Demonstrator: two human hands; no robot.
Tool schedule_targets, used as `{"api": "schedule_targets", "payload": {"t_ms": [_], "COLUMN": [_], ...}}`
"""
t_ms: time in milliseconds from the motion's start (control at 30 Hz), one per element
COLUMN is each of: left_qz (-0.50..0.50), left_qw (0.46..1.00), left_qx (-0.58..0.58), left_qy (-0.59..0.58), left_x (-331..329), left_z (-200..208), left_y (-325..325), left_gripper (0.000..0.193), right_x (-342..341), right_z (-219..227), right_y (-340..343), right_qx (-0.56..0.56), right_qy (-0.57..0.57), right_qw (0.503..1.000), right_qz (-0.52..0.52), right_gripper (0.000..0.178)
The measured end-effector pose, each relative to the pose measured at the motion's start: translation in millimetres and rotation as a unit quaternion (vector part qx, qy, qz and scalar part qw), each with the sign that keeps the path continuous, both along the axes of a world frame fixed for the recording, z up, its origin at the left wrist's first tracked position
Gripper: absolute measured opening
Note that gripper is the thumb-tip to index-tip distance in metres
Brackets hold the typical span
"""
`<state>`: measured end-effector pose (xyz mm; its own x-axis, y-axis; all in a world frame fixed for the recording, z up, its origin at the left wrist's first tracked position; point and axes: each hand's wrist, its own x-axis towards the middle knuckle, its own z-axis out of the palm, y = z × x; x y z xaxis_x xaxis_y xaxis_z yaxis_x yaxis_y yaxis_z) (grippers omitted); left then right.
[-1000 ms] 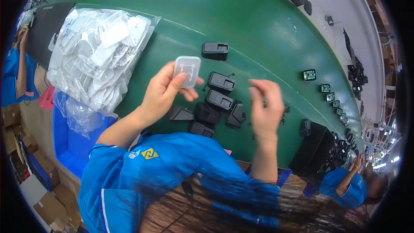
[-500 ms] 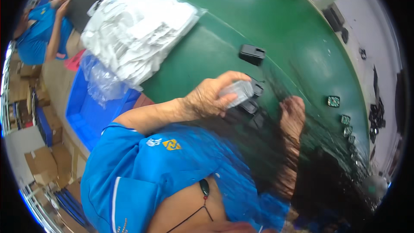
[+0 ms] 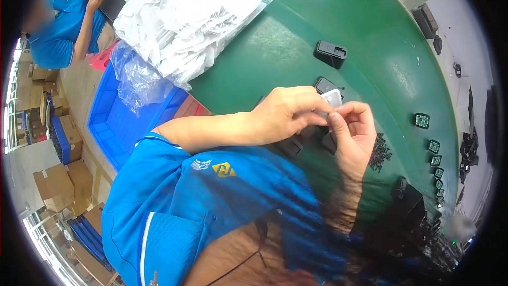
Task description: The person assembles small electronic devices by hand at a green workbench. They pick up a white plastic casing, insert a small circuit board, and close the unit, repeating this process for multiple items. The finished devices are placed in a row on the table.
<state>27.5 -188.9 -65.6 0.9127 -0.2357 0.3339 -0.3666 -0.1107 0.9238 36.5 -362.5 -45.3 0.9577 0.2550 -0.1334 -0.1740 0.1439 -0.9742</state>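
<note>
While L hand (image 3: 293, 114) pinches clear plastic pc (image 3: 333, 96), R hand (image 3: 356, 131) has fingers bunched by its edge (grip unclear), blk case (image 3: 330, 54) nearby on grn table (image 3: 280, 42).

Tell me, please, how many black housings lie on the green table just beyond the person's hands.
2: the farther black housing stands apart; the nearer housing sits just past the left hand, partly hidden. Others may be hidden.
</note>
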Motion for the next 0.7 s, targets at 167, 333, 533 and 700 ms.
{"api": "schedule_targets", "payload": {"t_ms": [167, 333, 533, 700], "left_qz": [-0.006, -0.009, -0.027, -0.053], "left_qw": [0.997, 1.0, 0.973, 0.968], "left_qx": [-0.027, 0.012, -0.091, -0.102], "left_qy": [0.075, 0.021, 0.209, 0.225], "left_x": [-4, -1, 0, 3], "left_z": [-1, -5, -2, -4], "left_y": [6, 7, 14, 17], "left_gripper": [0.014, 0.013, 0.006, 0.007], "right_x": [-7, -7, -4, 1], "right_z": [-3, -11, -13, -20], "right_y": [11, 13, 9, 10], "right_qx": [-0.118, -0.033, -0.102, -0.141], "right_qy": [-0.07, -0.031, -0.017, -0.091], "right_qw": [0.99, 0.998, 0.995, 0.986], "right_qz": [-0.019, -0.051, -0.011, -0.002], "right_gripper": [0.017, 0.012, 0.013, 0.011]}}
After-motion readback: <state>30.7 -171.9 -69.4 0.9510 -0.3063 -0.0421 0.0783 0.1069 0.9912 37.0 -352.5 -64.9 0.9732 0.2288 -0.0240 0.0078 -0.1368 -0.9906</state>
